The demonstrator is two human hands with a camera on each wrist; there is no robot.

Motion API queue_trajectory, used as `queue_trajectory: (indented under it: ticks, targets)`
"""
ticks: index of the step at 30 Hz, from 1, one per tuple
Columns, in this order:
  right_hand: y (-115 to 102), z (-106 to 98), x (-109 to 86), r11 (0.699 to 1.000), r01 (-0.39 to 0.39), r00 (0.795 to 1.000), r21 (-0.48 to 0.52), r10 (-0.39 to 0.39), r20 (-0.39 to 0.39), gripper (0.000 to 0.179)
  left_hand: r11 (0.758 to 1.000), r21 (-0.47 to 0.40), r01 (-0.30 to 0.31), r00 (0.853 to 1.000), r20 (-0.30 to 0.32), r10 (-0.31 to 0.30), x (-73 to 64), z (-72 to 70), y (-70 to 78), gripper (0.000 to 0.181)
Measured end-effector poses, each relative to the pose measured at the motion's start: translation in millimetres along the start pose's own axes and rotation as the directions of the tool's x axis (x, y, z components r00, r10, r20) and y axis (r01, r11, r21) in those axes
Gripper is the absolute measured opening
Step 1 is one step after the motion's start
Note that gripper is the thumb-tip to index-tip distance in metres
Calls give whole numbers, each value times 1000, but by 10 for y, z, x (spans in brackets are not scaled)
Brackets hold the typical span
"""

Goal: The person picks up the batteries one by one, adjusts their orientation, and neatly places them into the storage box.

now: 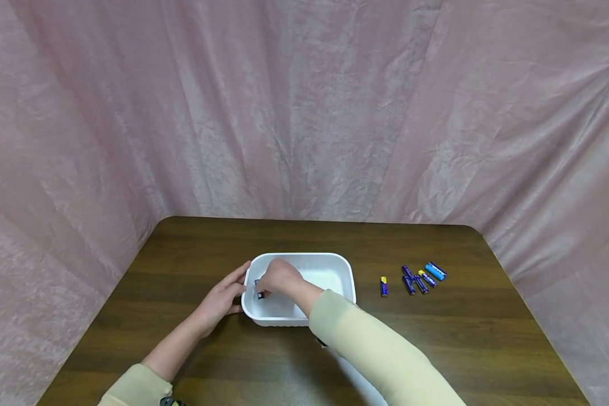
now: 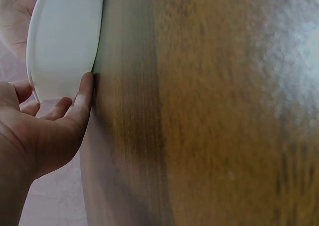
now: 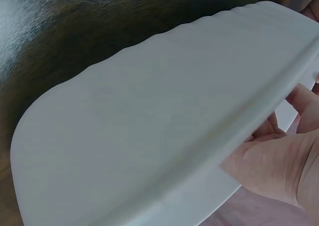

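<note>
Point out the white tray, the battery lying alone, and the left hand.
White tray [image 1: 331, 276], head view: bare floor.
Lone battery [image 1: 384, 288], head view: blue body.
Left hand [image 1: 220, 303], head view: middle of the hand.

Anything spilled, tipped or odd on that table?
Nothing stands out. The white tray sits upright, the left hand against its side and the right hand inside it. Loose batteries lie to its right, one set apart; no spill or damage shows.

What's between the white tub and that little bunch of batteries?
A single blue-and-yellow battery sits on the table between the tub and the bunch, as the head view shows.
</note>
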State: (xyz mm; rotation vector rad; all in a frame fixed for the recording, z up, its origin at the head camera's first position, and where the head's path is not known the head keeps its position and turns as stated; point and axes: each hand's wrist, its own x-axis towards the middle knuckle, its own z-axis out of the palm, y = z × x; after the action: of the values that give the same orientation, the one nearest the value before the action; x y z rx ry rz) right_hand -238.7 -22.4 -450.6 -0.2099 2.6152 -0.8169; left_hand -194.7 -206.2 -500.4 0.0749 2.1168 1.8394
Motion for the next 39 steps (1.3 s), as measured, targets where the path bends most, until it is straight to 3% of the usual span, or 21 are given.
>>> queue_trajectory:
  ticks: [19,29,39]
  targets:
    - [-6,89,57,997,-17,1000,79,18,-12,18,1000,8,-5,1000,0,5,4,-2,4,57]
    - [11,104,95,989,-75,997,131,73,18,26,1000,5,6,1000,-7,-6,8,7,2,57]
    - [45,5,116,984,-70,997,166,63,46,27,1000,5,1,1000,-9,-1,17,2,-18,57]
